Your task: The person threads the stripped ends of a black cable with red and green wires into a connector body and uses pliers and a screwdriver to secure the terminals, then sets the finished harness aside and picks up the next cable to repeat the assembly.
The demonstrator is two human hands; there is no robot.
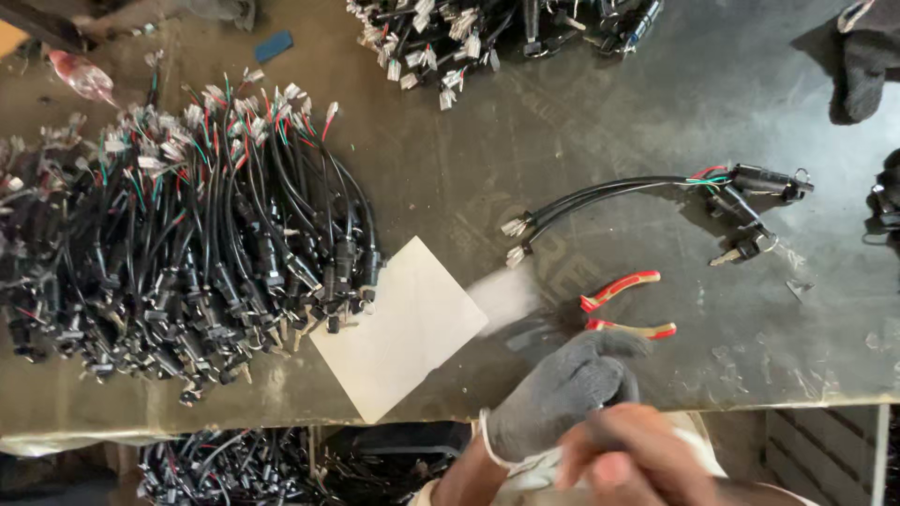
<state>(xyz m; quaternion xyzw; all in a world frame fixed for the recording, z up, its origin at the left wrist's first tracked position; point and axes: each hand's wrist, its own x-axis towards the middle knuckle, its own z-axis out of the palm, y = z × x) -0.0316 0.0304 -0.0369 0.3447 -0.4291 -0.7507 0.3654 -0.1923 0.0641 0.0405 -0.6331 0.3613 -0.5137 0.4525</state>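
A grey knit glove (562,394) covers the left hand at the near edge of the table, fingers curled, its white cuff toward the near side. The bare right hand (623,454) sits just near and right of it, touching the glove, blurred in outline.

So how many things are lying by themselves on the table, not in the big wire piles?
Pliers: 1
White card: 1
Blue piece: 1
Loose wire bundle: 1
Total: 4
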